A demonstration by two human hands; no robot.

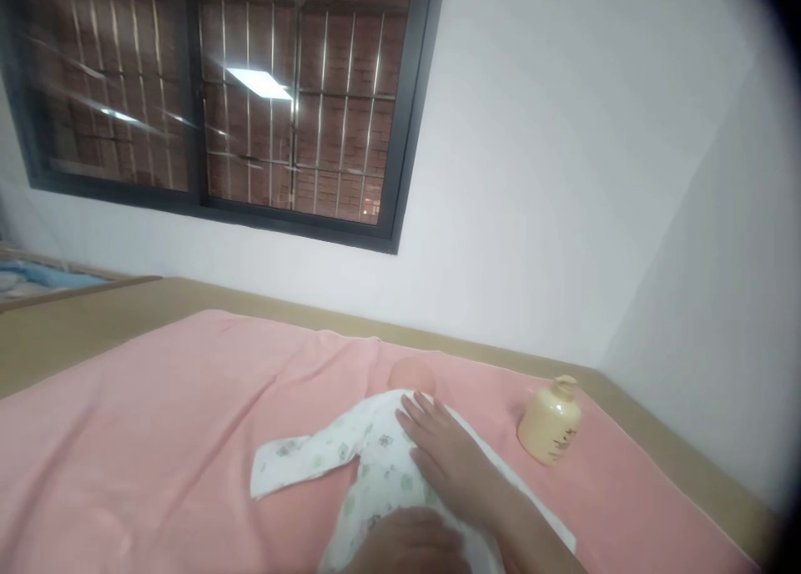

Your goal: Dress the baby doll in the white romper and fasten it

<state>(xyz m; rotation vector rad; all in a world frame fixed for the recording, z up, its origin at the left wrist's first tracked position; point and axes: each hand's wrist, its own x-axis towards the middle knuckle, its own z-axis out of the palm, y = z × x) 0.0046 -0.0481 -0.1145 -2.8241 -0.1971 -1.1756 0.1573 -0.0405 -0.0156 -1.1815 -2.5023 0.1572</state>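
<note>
A baby doll lies on a pink towel (156, 424), dressed in a white garment (350, 457) with a small green print. Its bare head (410, 375) shows just beyond the collar. My right hand (447, 457) lies flat on the doll's chest with fingers stretched out and together. At the bottom edge my left hand (410, 545) rests on the lower part of the garment; it is blurred and its fingers do not show clearly. One empty sleeve of the garment sticks out to the left.
A cream pump bottle (551, 424) stands on the towel to the right of the doll. The towel covers a tan table (75, 324) set against a white wall under a barred window (219, 98). Blue cloth (43, 275) lies at the far left.
</note>
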